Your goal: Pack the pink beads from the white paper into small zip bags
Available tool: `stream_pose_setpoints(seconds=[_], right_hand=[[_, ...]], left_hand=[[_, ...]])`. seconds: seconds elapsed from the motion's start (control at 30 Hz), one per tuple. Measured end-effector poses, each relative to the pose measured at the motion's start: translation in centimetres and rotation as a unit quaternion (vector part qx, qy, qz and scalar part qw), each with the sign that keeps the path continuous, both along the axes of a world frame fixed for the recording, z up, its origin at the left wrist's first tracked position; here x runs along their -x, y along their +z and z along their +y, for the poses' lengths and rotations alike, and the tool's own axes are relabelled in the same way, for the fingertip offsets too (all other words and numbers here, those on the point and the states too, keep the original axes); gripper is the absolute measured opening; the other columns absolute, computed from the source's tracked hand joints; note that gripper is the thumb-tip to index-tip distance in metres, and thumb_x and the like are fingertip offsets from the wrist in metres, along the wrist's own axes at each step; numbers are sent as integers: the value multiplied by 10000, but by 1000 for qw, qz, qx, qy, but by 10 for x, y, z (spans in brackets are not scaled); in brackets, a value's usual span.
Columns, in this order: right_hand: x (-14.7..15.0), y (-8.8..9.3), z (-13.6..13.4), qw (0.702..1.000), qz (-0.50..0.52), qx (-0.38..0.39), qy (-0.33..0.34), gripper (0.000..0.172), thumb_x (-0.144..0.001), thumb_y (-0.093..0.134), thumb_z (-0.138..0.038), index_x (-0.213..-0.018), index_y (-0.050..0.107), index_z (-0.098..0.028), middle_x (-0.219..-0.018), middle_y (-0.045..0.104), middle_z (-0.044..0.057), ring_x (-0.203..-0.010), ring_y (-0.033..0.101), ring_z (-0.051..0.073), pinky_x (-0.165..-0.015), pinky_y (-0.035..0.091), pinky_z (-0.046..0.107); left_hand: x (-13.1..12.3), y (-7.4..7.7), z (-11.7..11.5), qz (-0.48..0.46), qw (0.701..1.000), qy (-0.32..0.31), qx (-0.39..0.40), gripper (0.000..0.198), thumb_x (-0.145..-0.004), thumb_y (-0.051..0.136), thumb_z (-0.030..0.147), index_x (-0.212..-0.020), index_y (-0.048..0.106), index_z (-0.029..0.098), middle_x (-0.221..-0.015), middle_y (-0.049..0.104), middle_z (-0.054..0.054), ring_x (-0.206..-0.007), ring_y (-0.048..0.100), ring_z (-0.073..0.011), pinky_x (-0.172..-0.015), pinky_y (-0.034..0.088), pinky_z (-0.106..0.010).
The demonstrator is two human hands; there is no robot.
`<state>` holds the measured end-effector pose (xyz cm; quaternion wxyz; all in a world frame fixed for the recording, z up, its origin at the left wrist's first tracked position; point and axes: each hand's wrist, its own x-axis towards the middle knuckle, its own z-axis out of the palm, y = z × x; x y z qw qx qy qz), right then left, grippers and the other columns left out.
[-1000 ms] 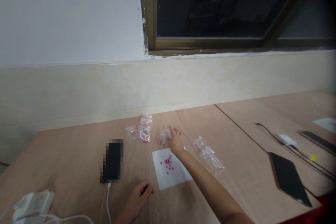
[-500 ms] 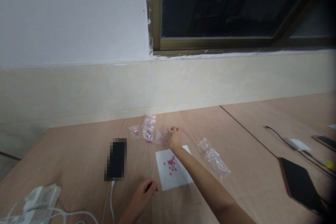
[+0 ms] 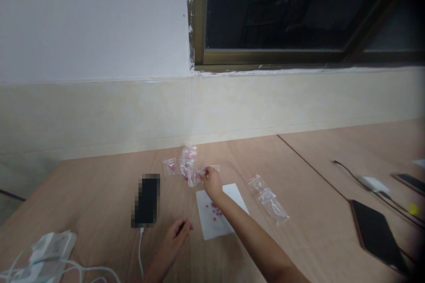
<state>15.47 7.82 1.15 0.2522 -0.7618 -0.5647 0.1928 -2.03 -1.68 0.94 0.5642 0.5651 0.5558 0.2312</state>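
Observation:
My right hand (image 3: 212,182) reaches past the white paper (image 3: 212,230), its fingers pinched on a small clear zip bag (image 3: 194,178) that seems to contain pink pieces. Several small round pink pieces (image 3: 215,213) lie on the paper, partly covered by my right forearm. To the left of the paper, my left hand (image 3: 175,235) rests on the table, loosely curled with a gap between thumb and fingers; I see nothing in it. Just beyond the held bag lie more clear zip bags (image 3: 188,154). A separate small bag (image 3: 170,166) with pink pieces sits left of them.
Flat clear bags (image 3: 268,200) lie right of the paper. A black phone (image 3: 146,201) on a white cable is at left, near a white power strip (image 3: 55,252). A dark tablet (image 3: 376,234), cables and another phone (image 3: 411,182) are at right. A wall (image 3: 133,110) backs the table.
My right hand has moved left, and the bag at its fingers has shifted left with it. My left hand has drawn slightly left, away from the paper.

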Motion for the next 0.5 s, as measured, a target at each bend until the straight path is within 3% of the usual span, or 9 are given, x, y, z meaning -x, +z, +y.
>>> stream_pose_setpoints(seconds=[0.07, 0.13, 0.23, 0.37, 0.5], right_hand=[[-6, 9, -19, 998, 51, -39, 10, 158, -792, 498, -196, -898, 599, -138, -856, 647, 72, -789, 570, 173, -698, 402, 246], [-8, 12, -45, 980, 169, -101, 20, 145, -763, 539, -254, -845, 605, -154, -797, 637, 48, -710, 555, 172, -662, 408, 259], [-4, 2, -85, 957, 267, -114, 2, 148, -716, 578, -286, -806, 607, -173, -740, 616, 33, -658, 534, 178, -643, 408, 283], [1, -17, -122, 945, 316, -79, -37, 158, -668, 591, -262, -805, 599, -184, -745, 608, 44, -669, 537, 198, -655, 419, 312], [4, -11, -141, 951, 278, -95, -95, 353, -582, 640, -215, -924, 555, -188, -912, 589, 84, -832, 536, 243, -739, 424, 342]], left_hand=[[0, 15, 8, -10, 998, 41, -36, 469, -724, 468, 611, -880, 549, 176, -695, 496, 22, -641, 450, -145, -606, 352, -242], [-3, 29, 14, -25, 997, 50, -56, 458, -750, 462, 580, -971, 534, 186, -715, 514, 21, -653, 472, -145, -640, 376, -244], [-10, 41, 14, -52, 998, -12, -46, 428, -728, 503, 575, -894, 558, 185, -681, 521, 26, -621, 475, -135, -604, 386, -234], [-17, 34, 5, -69, 993, -91, -11, 434, -676, 555, 601, -684, 544, 167, -611, 492, 31, -576, 454, -117, -536, 372, -217], [-16, 25, -6, -66, 994, -92, 7, 418, -688, 559, 580, -651, 515, 166, -586, 474, 35, -565, 459, -116, -515, 391, -215]])
